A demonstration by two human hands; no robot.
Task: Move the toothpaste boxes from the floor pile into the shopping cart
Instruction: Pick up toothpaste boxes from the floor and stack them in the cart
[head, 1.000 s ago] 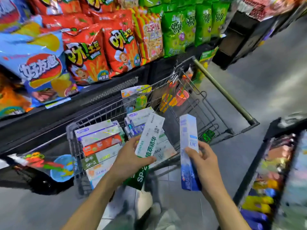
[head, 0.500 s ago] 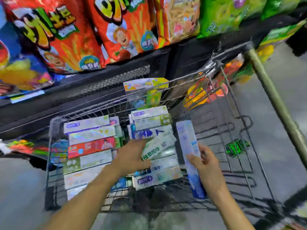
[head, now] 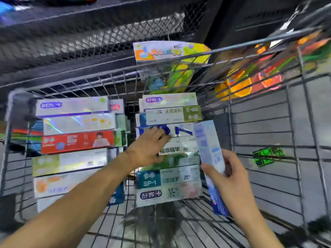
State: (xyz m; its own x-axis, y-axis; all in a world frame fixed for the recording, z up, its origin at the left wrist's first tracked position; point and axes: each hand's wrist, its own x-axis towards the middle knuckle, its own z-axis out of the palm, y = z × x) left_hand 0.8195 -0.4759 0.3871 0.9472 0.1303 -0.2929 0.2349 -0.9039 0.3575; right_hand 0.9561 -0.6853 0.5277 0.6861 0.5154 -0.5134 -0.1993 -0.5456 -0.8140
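Cart seen from above; wire basket, two rows of boxes laid flat inside.

Left row: boxes side by side, long axes left-right. Right row: same lie, same axis.

Left hand rests on the green box in the middle of the right row. Fingers lie over its left end; whether they grip or only press it down, cannot tell, the frame is blurred there. That box runs left-right like its neighbours, maybe slightly skewed.

Right hand grips the blue box, thumb across the near face, fingers curled round the far side. It is held just right of the right row. Long axis runs near-far, top end tilted away toward the far wall, crosswise to the rows.

Handling, judged: thin card cartons with a tube inside, light, stiff along the length, faces that dent if squeezed hard. Glossy print, some foil; likely a bit slick. Best taken across the narrow width near mid-length. The blue box would probably need a quarter turn to match the rows.

Floor pile not in view.
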